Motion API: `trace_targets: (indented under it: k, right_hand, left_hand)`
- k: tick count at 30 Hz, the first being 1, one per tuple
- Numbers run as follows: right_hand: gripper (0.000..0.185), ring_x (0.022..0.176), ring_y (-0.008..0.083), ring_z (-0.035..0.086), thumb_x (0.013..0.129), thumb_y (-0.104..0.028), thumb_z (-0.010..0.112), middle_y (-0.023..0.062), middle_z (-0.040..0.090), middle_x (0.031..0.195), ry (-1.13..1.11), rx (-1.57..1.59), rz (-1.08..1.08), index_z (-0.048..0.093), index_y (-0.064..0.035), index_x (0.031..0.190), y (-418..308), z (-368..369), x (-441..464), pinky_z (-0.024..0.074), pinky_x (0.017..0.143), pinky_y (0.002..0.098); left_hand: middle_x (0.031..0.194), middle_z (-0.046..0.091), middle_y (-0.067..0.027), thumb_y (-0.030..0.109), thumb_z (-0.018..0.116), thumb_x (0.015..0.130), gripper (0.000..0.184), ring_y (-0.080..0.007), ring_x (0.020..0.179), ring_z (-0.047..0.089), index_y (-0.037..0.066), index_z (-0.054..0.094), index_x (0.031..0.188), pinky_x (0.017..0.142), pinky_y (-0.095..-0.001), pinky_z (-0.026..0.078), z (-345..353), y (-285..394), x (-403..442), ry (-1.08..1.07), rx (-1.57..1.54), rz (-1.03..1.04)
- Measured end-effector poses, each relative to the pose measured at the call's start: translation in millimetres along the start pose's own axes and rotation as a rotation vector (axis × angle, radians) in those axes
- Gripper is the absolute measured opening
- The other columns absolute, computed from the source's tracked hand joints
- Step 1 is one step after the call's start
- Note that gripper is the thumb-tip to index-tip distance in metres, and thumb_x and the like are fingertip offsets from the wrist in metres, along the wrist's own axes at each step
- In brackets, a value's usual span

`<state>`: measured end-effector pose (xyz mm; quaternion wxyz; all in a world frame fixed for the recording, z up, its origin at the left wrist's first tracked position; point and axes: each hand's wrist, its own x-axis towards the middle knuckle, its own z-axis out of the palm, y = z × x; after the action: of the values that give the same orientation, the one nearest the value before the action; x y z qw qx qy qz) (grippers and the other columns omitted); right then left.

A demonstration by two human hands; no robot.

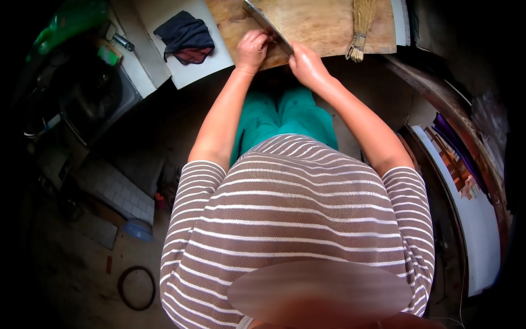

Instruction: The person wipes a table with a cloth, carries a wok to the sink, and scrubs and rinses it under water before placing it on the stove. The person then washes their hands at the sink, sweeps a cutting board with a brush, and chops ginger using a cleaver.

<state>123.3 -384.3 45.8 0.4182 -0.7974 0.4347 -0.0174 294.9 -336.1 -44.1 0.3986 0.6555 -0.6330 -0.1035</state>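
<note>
My right hand [308,64] is wrapped round the handle end of a large knife [268,26], likely a cleaver, seen nearly edge-on. Its blade slants up and left across the wooden board [320,27]. Close against the blade's left side is my left hand [253,50], fingers curled in and pressed together at the board's front edge. Whatever those fingertips pinch is too small and covered to make out.
A straw brush [360,30] lies at the board's right. Left of the board, a dark cloth [185,37] rests on a white surface [181,77]. Farther left is a dark sink [118,107]. A blue basin [138,230] and a ring [136,288] are on the floor.
</note>
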Motion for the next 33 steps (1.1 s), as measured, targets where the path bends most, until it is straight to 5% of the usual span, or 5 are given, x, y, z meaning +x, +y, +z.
trace_targets:
  k: [7, 11, 21, 27, 33]
  right_hand:
    - [0.030, 0.090, 0.0421, 0.057, 0.082, -0.006, 0.052, 0.0246, 0.059, 0.100, 0.168, 0.145, -0.098, 0.053, -0.0001, 0.111, 9.0, -3.3, 0.3, 0.0472, 0.078, 0.0450]
    - [0.031, 0.089, 0.0432, 0.056, 0.081, -0.005, 0.051, 0.0257, 0.059, 0.095, 0.002, 0.161, 0.004, 0.053, 0.0008, 0.112, 2.5, -23.2, -7.7, 0.0472, 0.078, 0.0452]
    - [0.031, 0.084, 0.0428, 0.057, 0.083, -0.006, 0.051, 0.0247, 0.059, 0.090, 0.076, 0.045, -0.106, 0.050, 0.0002, 0.113, 10.0, 3.4, 6.0, 0.0465, 0.071, 0.0458]
    - [0.039, 0.086, 0.0431, 0.058, 0.079, -0.004, 0.057, 0.0196, 0.054, 0.108, 0.114, -0.016, -0.054, 0.048, -0.0055, 0.117, -19.8, 21.8, -3.7, 0.0500, 0.073, 0.0477]
    - [0.043, 0.074, 0.0405, 0.061, 0.077, -0.005, 0.058, 0.0189, 0.052, 0.102, 0.140, -0.044, -0.124, 0.046, -0.0082, 0.118, -19.6, 25.4, -13.4, 0.0537, 0.064, 0.0464]
  left_hand:
    - [0.084, 0.063, -0.0032, 0.004, 0.068, 0.066, 0.013, -0.0230, 0.080, 0.061, 0.009, 0.060, 0.074, 0.070, -0.0327, 0.050, -5.2, 2.2, 4.3, -0.007, 0.005, 0.011]
    - [0.084, 0.063, -0.0026, 0.005, 0.068, 0.066, 0.013, -0.0226, 0.080, 0.061, 0.009, 0.060, 0.073, 0.071, -0.0320, 0.050, -3.0, -0.8, 0.7, -0.003, -0.015, 0.012]
    - [0.084, 0.063, -0.0018, 0.004, 0.068, 0.065, 0.013, -0.0213, 0.080, 0.061, 0.009, 0.060, 0.073, 0.071, -0.0318, 0.050, -1.7, 0.9, 1.1, -0.016, -0.011, -0.014]
    - [0.088, 0.061, -0.0102, 0.002, 0.065, 0.066, 0.015, -0.0310, 0.083, 0.059, 0.007, 0.063, 0.080, 0.072, -0.0383, 0.050, -9.3, 4.6, -9.8, -0.048, -0.011, -0.142]
    - [0.088, 0.060, -0.0122, 0.001, 0.065, 0.065, 0.017, -0.0334, 0.084, 0.058, 0.005, 0.064, 0.082, 0.073, -0.0399, 0.049, -13.8, 7.2, -23.4, -0.051, -0.006, -0.168]
